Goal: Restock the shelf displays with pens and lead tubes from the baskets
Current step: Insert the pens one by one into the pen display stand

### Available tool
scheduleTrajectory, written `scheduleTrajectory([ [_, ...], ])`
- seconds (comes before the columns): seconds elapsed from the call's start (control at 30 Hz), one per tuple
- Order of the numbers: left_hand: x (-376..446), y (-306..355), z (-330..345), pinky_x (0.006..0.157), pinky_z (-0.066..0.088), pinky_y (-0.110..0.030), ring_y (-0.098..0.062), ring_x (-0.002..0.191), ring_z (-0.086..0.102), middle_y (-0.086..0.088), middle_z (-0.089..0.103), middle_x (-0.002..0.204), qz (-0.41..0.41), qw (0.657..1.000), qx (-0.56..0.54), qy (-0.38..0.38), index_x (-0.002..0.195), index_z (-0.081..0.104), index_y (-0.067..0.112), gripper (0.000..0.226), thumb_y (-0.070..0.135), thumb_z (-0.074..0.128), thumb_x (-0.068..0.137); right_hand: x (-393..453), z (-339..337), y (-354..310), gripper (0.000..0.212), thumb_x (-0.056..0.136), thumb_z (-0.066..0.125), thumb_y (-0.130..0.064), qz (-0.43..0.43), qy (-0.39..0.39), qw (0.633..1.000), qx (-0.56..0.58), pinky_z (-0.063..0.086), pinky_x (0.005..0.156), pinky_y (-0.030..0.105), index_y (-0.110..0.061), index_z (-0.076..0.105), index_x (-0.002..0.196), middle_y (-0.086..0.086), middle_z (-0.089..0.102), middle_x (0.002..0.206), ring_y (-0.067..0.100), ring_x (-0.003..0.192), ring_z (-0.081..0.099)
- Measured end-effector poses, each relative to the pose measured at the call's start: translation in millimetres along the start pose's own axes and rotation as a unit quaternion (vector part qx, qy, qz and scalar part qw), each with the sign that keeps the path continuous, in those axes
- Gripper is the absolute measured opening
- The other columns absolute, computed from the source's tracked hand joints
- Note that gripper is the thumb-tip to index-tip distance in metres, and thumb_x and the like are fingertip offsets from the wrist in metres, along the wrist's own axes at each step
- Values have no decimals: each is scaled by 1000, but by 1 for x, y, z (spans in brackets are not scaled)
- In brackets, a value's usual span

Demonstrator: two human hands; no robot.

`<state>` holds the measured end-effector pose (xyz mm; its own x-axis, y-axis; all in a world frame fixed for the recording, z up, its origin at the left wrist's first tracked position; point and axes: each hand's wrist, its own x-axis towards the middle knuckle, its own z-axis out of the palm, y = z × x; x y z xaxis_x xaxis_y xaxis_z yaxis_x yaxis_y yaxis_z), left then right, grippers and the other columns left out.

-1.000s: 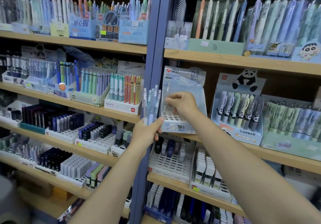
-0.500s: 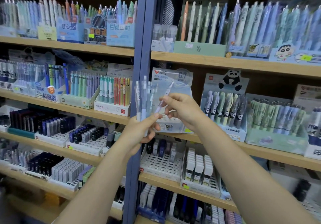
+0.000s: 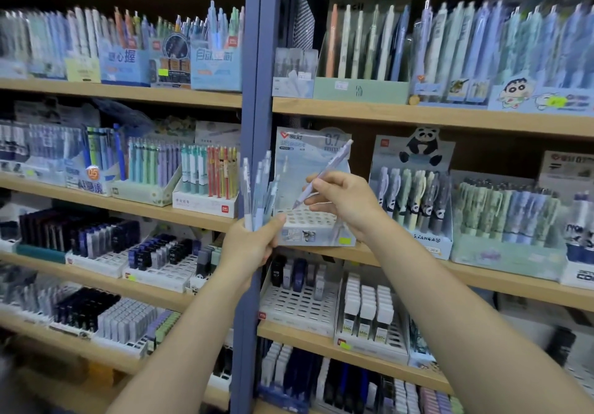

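Note:
My left hand [image 3: 254, 246] grips a bunch of pale blue pens [image 3: 258, 192], held upright in front of the blue shelf post. My right hand [image 3: 345, 203] pinches a single light purple pen [image 3: 323, 174], tilted with its tip down over a pale blue display box [image 3: 313, 224] marked 0.7. The box has a grid of round holes in its base, and nearly all of them hold nothing. It stands on the middle wooden shelf [image 3: 482, 277], just right of the post.
A panda pen display [image 3: 414, 195] stands right of the box. Lead tube trays [image 3: 299, 304] sit on the shelf below. The blue upright post [image 3: 254, 108] divides two shelf bays, both packed with pen and lead displays.
My right hand left the display box, took one pen from the bunch in my left hand, and now holds it tip down over the box's holes.

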<state>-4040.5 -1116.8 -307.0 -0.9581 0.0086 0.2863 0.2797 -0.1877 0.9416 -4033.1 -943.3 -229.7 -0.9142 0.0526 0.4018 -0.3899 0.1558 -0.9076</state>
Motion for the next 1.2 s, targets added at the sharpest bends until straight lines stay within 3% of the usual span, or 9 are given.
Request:
scheduleTrajectory([
  [0.13,10,-10,-5,48,33,-24,-11,49,40,2,50,59,4,999,15,50,79,57,12,28,28,80,85,21,5,3,7,97,62,-9,1,78,995,-59,63,76,35,-7,69,96,9,72,88,21,72,74],
  [0.37,20,-23,-2,50,33,-25,-11,53,41,0,48,68,-18,999,-15,45,79,51,14,35,24,85,80,55,21,27,12,100,59,-15,13,80,985,-149,63,77,39,-19,61,89,10,72,85,21,74,75],
  [0.63,22,-30,1,44,31,-20,-5,40,36,5,46,57,-22,998,-38,35,76,49,17,35,29,82,82,60,18,28,13,102,55,-17,-29,74,972,-223,61,64,29,-19,58,90,6,69,86,18,66,74],
  [0.83,21,-29,6,42,34,-17,-3,40,40,7,50,56,-13,998,-44,48,75,53,17,30,24,81,84,65,16,36,12,98,63,-17,28,25,961,-274,62,82,42,-14,66,86,7,72,81,22,74,75],
  [0.9,21,-29,6,43,34,-18,-3,40,41,7,49,56,-13,998,-40,49,74,52,17,31,25,81,84,65,17,37,17,95,68,-18,36,27,955,-292,62,76,39,-10,72,79,8,73,76,21,70,72],
  [0.93,20,-28,6,44,34,-18,-3,40,41,7,49,56,-13,998,-37,48,74,52,17,32,25,81,84,65,18,37,20,94,70,-19,37,26,952,-302,59,65,34,-7,74,77,8,72,73,21,64,68],
  [1.0,20,-26,5,45,34,-19,-4,42,41,7,50,57,-16,998,-30,50,75,52,17,31,25,82,84,64,21,35,25,92,72,-22,39,30,942,-331,43,48,26,-3,77,77,7,65,62,17,47,53],
  [1.07,20,-24,4,45,34,-19,-5,43,42,6,50,59,-21,998,-25,47,75,52,17,32,25,82,84,64,23,33,26,91,74,-24,41,45,933,-353,38,48,25,-1,78,79,7,58,58,13,41,45],
  [1.2,17,-20,3,45,32,-20,-7,43,36,3,45,59,-20,999,-19,25,79,48,15,35,28,80,85,64,21,30,33,86,78,-32,65,59,926,-367,42,54,30,0,76,78,7,56,58,17,44,45],
])
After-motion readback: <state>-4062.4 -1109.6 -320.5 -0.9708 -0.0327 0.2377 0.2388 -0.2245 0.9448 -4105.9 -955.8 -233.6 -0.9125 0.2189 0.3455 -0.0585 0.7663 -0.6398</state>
